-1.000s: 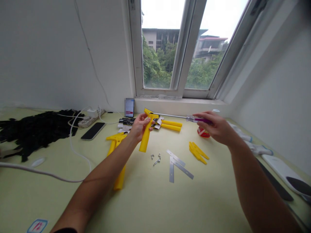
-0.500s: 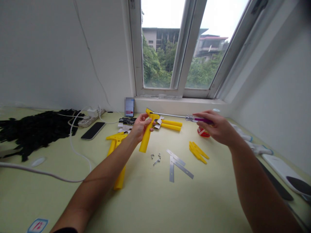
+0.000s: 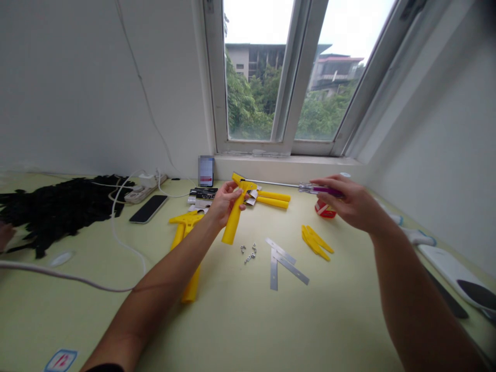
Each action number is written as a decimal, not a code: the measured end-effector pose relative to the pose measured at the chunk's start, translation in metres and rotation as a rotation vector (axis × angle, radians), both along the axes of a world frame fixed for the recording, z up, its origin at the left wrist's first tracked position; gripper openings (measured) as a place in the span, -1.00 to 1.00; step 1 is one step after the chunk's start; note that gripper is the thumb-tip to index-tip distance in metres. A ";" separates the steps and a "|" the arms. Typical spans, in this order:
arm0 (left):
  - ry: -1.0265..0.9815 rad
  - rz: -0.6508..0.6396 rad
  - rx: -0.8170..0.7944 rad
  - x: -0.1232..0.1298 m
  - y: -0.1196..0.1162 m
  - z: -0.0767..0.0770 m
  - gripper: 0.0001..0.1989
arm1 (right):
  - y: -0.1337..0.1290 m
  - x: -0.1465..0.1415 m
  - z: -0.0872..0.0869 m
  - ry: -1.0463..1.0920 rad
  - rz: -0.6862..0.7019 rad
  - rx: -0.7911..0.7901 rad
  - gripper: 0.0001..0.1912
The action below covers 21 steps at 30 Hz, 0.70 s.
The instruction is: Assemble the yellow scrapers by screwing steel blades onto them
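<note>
My left hand (image 3: pixel 228 202) is closed round a yellow T-shaped plastic handle (image 3: pixel 231 227), its head pointing up. A screwdriver (image 3: pixel 306 187) with a clear and purple grip lies level in my right hand (image 3: pixel 346 201), its tip at the head of the yellow handle. Below them on the table are small metal nuts or screws (image 3: pixel 252 255), flat metal blades (image 3: pixel 274 268) and thin yellow plastic pieces (image 3: pixel 315 243). More yellow handles (image 3: pixel 190 289) lie partly under my left forearm, and others (image 3: pixel 273 199) lie behind my left hand.
A black pile of strips (image 3: pixel 58 212), a phone (image 3: pixel 149 208), a power strip (image 3: pixel 143 192) and white cables are at the left. A red roll (image 3: pixel 324 209) sits below my right hand. Part of another person's hand (image 3: pixel 5 235) shows at the left edge.
My right hand and the screwdriver have shifted slightly right. My left hand stays in place with the yellow handle. Another person's hand has appeared at the left edge.
</note>
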State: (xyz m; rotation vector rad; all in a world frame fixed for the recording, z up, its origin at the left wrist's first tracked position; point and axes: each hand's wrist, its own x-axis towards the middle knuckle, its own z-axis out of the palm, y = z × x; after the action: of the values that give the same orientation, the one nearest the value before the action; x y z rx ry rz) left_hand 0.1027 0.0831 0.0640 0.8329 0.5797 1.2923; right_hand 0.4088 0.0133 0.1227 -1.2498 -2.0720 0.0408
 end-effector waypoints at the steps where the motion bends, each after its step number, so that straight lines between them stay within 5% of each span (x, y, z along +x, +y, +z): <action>1: -0.002 -0.001 -0.002 0.000 0.000 0.000 -0.60 | 0.000 0.001 0.000 0.001 -0.003 0.003 -0.62; 21: 0.015 -0.001 -0.007 0.001 -0.002 0.000 -0.60 | 0.000 0.006 0.001 -0.053 -0.005 0.079 -0.65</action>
State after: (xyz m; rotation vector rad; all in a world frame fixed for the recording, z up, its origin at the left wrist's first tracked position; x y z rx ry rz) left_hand 0.1040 0.0811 0.0641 0.8378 0.5954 1.2829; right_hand 0.4144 0.0129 0.1242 -1.2203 -2.0947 -0.0774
